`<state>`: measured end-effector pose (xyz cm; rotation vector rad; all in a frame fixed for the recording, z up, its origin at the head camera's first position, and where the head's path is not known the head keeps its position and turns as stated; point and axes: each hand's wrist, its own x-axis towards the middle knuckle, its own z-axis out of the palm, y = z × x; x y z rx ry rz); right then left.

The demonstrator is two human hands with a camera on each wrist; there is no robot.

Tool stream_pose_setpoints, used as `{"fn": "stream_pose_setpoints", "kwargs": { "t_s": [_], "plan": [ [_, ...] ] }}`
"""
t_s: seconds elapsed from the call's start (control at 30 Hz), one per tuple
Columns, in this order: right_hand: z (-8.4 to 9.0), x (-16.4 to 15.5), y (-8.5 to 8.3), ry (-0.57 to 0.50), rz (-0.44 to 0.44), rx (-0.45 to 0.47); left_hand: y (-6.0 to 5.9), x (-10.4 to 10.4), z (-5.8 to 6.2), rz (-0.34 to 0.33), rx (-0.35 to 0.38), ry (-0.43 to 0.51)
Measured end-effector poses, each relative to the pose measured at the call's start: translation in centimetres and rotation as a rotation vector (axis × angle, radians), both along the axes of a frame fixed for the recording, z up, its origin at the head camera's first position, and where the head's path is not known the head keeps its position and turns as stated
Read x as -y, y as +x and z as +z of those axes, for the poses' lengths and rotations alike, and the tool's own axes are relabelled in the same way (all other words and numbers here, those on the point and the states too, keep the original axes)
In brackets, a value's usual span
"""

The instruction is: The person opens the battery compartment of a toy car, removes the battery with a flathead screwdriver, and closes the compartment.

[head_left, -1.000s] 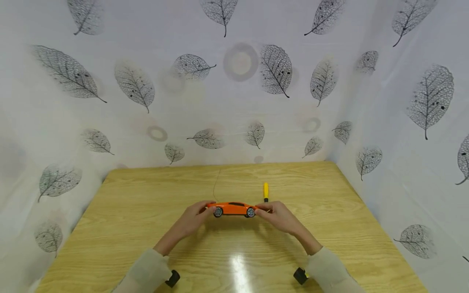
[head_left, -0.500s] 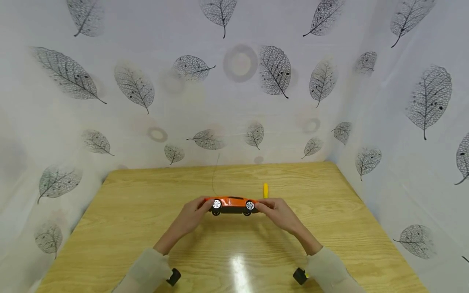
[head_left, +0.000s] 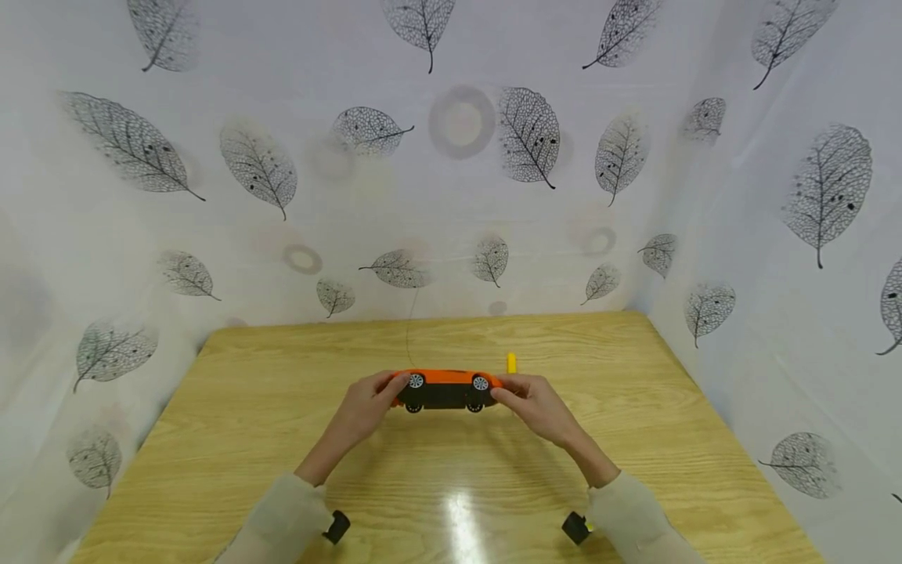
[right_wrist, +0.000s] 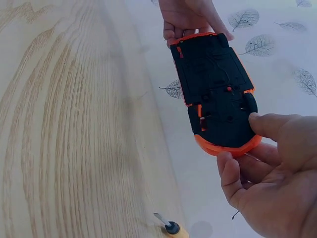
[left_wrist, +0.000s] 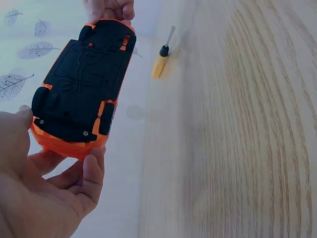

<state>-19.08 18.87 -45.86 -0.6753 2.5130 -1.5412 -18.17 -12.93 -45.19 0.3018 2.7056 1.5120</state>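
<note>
An orange toy car [head_left: 444, 392] is held above the table between both hands, its black underside turned toward the head camera. My left hand [head_left: 366, 406] grips one end, thumb near a wheel. At the other end my right hand [head_left: 535, 403] pinches the car, thumb against the side. In the left wrist view the black base [left_wrist: 81, 82] shows two small screws by the end my left hand holds. A thin dark wire [head_left: 409, 333] sticks up from the car's left part. Behind the right hand lies a screwdriver [left_wrist: 163, 58] with a yellow handle and metal shaft.
The wooden table [head_left: 282, 454] spans the lower part of the head view. White cloth with a leaf print [head_left: 461, 188] hangs behind the table and along its sides. A bright light reflection sits near the table's front.
Both hands have tilted the car, so its underside has swung from hidden to facing the head camera. The car has risen slightly, and its wire points higher. The screwdriver has stayed put.
</note>
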Motion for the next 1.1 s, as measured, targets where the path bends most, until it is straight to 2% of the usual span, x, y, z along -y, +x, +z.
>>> {"fn": "stream_pose_setpoints", "kwargs": {
  "t_s": [0.4,0.67,0.73,0.93,0.97,1.1],
  "plan": [
    [0.0,0.0,0.1,-0.03,-0.052,-0.026,-0.4,-0.3,0.0,0.038,-0.025,0.005],
    [0.1,0.2,0.1,-0.062,-0.067,-0.017,-0.6,-0.5,-0.3,0.089,-0.052,0.015],
    [0.4,0.3,0.3,-0.066,-0.073,-0.007,-0.6,-0.6,-0.3,0.098,-0.049,0.022],
    [-0.1,0.4,0.2,-0.088,-0.066,0.022,-0.5,-0.9,-0.2,0.126,-0.031,0.039],
    [-0.6,0.2,0.0,-0.092,-0.064,0.017,-0.4,-0.9,-0.2,0.13,-0.027,0.046],
    [-0.7,0.3,0.0,-0.088,-0.068,-0.006,-0.3,-1.0,-0.2,0.136,-0.016,0.073]
  ]
}}
